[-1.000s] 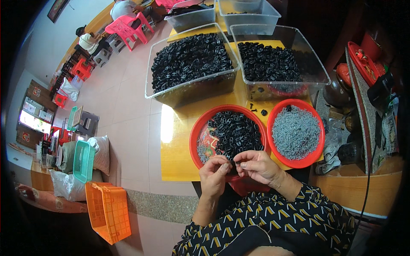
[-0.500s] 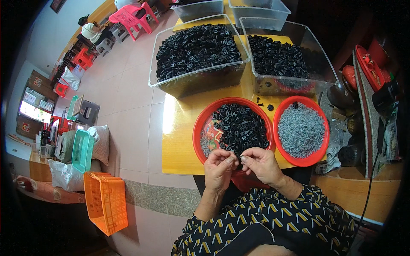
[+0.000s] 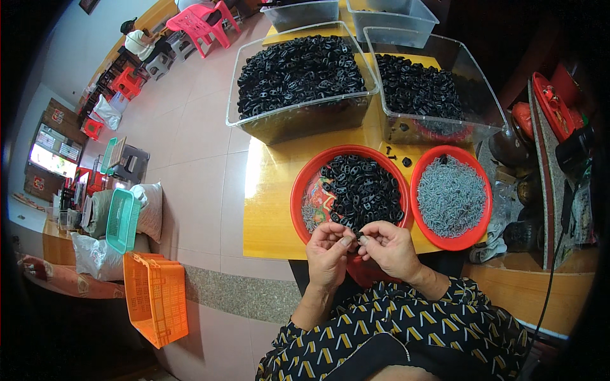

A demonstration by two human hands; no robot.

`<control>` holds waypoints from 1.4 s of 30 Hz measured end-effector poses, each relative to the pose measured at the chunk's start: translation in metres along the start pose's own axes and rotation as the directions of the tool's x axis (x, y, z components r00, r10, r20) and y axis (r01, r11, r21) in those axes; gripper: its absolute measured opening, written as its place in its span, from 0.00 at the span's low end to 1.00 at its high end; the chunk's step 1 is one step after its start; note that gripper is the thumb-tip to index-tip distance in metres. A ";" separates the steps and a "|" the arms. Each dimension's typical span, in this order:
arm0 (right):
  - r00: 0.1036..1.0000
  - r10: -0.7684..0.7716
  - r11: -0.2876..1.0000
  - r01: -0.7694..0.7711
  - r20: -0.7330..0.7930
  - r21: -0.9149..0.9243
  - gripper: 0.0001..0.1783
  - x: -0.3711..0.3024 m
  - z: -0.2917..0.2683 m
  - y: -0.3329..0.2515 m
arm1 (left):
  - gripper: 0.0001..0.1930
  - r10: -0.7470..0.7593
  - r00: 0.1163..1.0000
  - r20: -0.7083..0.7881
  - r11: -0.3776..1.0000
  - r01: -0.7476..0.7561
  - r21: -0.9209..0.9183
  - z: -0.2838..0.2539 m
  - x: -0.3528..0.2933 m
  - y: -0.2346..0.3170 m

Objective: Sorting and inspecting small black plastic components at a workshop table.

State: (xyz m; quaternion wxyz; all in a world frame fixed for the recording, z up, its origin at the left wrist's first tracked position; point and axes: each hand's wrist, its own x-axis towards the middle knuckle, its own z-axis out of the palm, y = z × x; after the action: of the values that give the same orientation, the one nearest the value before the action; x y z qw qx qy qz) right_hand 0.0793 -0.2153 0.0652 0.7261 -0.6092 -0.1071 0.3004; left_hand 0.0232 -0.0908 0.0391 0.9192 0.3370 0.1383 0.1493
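My left hand point(image 3: 328, 254) and my right hand point(image 3: 389, 249) meet at the near rim of a red basin point(image 3: 296, 203). Fingertips of both are pinched around a small black plastic piece point(image 3: 357, 237), mostly covered by the fingers. Whether a screw is in it I cannot tell. Inside the basin lies a heap of black two-holed plastic pieces point(image 3: 365, 190), with a few silver screws point(image 3: 311, 217) at its left side. Just right of it, a second red basin point(image 3: 416, 219) is filled with silver screws point(image 3: 451, 197).
Two large clear bins point(image 3: 305, 101) point(image 3: 445, 124) of black pieces stand behind the basins on the yellow table point(image 3: 267, 216). Small black parts point(image 3: 406, 162) lie near the screw basin. An orange crate point(image 3: 155, 298) is on the floor at left. Far off, a person point(image 3: 140, 44) sits.
The black piece shows a little more between my fingertips now. Both hands stay together at the basin's rim, and the whole view has shifted slightly.
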 end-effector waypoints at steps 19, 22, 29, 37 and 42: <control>0.983 -0.162 0.978 0.147 -0.089 -0.150 0.05 0.003 0.002 0.015 | 0.10 0.071 0.997 -0.035 0.996 -0.069 0.052 0.000 -0.002 -0.006; 0.961 -0.256 0.940 0.222 -0.102 -0.259 0.06 0.004 0.001 0.019 | 0.10 0.111 0.993 -0.033 0.989 -0.108 0.098 0.002 -0.004 -0.007; 0.910 -0.416 0.786 0.358 -0.002 -0.505 0.03 0.002 -0.001 0.008 | 0.09 0.176 0.982 -0.063 0.964 -0.159 0.214 0.006 -0.006 -0.012; 0.948 -0.311 0.891 0.265 -0.070 -0.368 0.04 -0.001 -0.009 0.011 | 0.08 0.202 0.978 0.055 0.888 -0.207 0.412 0.009 -0.006 -0.012; 0.990 -0.087 0.996 0.086 -0.109 -0.011 0.05 -0.003 -0.022 0.005 | 0.08 0.146 0.989 0.016 0.845 -0.133 0.519 0.012 -0.001 0.003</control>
State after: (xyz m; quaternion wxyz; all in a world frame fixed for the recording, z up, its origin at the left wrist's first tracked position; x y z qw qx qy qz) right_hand 0.0870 -0.2346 0.0563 0.7411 -0.6220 -0.0944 0.2345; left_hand 0.0260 -0.0959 0.0503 0.7795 0.5793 0.1597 0.1768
